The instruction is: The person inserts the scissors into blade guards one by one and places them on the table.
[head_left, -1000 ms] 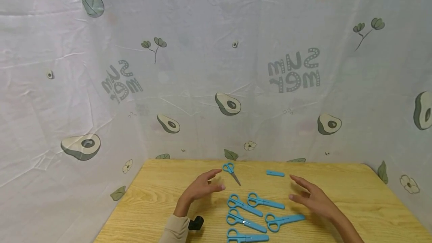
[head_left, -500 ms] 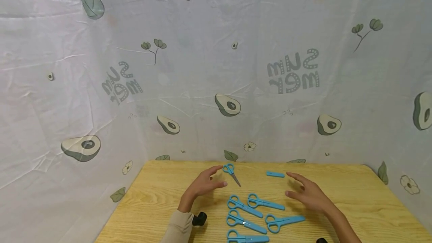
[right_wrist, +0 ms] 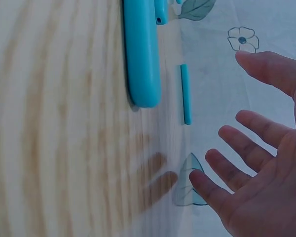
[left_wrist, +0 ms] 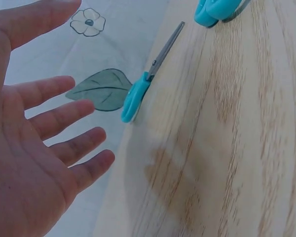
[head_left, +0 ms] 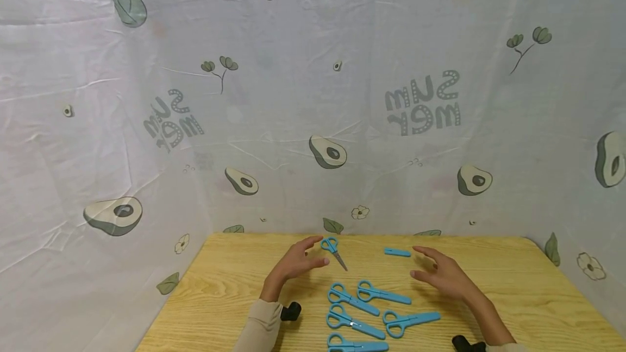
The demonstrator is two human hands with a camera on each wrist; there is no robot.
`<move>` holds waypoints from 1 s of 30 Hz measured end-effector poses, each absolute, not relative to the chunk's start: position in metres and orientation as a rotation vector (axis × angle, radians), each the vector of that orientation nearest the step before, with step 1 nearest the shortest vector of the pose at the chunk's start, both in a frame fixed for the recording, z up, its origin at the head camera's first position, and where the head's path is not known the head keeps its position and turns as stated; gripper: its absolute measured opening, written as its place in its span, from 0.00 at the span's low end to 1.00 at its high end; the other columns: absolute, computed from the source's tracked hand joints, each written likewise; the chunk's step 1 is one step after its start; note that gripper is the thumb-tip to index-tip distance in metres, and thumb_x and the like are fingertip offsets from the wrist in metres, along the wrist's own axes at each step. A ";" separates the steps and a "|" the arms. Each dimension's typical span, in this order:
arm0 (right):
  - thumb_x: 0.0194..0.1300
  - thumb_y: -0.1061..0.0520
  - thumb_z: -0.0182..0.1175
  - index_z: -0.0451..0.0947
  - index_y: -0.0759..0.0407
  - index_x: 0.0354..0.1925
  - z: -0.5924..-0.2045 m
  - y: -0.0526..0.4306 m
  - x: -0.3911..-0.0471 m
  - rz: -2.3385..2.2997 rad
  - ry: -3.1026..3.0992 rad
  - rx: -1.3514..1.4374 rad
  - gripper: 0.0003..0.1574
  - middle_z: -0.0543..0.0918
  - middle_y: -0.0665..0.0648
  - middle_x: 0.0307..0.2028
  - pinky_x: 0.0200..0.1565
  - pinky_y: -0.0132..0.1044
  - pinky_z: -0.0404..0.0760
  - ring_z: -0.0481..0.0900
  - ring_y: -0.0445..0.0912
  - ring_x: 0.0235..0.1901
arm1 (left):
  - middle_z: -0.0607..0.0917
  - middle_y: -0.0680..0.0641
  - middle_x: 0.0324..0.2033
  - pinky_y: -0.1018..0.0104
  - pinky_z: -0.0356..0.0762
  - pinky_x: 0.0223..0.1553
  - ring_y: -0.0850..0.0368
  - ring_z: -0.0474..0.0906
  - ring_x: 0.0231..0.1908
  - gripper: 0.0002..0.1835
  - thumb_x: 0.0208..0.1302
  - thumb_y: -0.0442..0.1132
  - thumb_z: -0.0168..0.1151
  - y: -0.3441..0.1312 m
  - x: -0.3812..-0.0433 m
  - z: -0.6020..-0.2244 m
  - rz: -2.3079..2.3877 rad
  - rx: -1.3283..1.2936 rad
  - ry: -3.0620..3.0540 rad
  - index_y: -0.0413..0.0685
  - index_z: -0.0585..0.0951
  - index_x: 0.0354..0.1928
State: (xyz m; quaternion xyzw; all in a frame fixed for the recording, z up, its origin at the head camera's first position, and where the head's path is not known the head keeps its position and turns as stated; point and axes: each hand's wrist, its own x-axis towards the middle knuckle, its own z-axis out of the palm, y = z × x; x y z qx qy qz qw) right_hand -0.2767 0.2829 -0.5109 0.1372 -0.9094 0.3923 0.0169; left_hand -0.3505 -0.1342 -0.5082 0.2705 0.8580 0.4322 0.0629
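Note:
My left hand [head_left: 296,263] hovers over the table with fingers spread, its fingertips close to a pair of blue-handled scissors [head_left: 335,253] with bare metal blades. Those scissors [left_wrist: 150,74] also appear beyond the fingers in the left wrist view. On the other side, my right hand [head_left: 442,275] is held over the table, fingers apart and holding nothing. Just left of its fingertips lies a loose blue blade cover [head_left: 397,252], seen edge-on as a thin blue strip [right_wrist: 186,94] in the right wrist view. Between the hands, several blue scissors [head_left: 383,292] lie with their blades covered.
The covered scissors form a loose group at the table's near middle, one pair [head_left: 412,321] nearest the right forearm. A wooden table [head_left: 538,287] backs onto a pale curtain [head_left: 293,96] printed with avocados and leaves. Black wrist cameras [head_left: 290,312] sit on both wrists.
Both hands have drifted slightly inward, the right one leftward toward the blade cover. More of the right wrist camera and sleeve shows now. The scissors and cover have stayed in place.

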 end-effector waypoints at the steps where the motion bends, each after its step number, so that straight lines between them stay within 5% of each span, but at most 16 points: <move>1: 0.73 0.46 0.71 0.66 0.68 0.78 -0.511 0.283 -0.279 1.217 -2.832 0.425 0.48 0.68 0.79 0.75 0.61 0.70 0.82 0.71 0.79 0.70 | 0.70 0.35 0.78 0.29 0.71 0.72 0.28 0.66 0.77 0.42 0.74 0.54 0.68 -0.134 -0.352 -0.509 1.309 0.817 2.593 0.40 0.68 0.80; 8: 0.71 0.46 0.72 0.68 0.67 0.77 -0.512 0.281 -0.291 1.204 -2.859 0.411 0.48 0.68 0.79 0.75 0.47 0.57 0.88 0.85 0.70 0.55 | 0.71 0.35 0.78 0.31 0.72 0.72 0.29 0.67 0.76 0.41 0.74 0.54 0.68 -0.133 -0.362 -0.512 1.306 0.826 2.609 0.40 0.69 0.80; 15: 0.71 0.46 0.73 0.71 0.68 0.75 -0.512 0.277 -0.297 1.125 -2.840 0.463 0.45 0.72 0.78 0.72 0.58 0.70 0.82 0.73 0.78 0.68 | 0.72 0.35 0.77 0.31 0.73 0.71 0.29 0.69 0.75 0.41 0.71 0.53 0.70 -0.129 -0.368 -0.517 1.296 0.812 2.634 0.39 0.70 0.79; 30: 0.69 0.48 0.74 0.72 0.72 0.72 -0.521 0.266 -0.317 1.060 -2.832 0.498 0.45 0.76 0.77 0.69 0.64 0.73 0.77 0.72 0.77 0.69 | 0.78 0.35 0.72 0.34 0.71 0.74 0.33 0.72 0.74 0.38 0.67 0.47 0.75 -0.116 -0.386 -0.530 1.179 0.850 2.747 0.37 0.76 0.74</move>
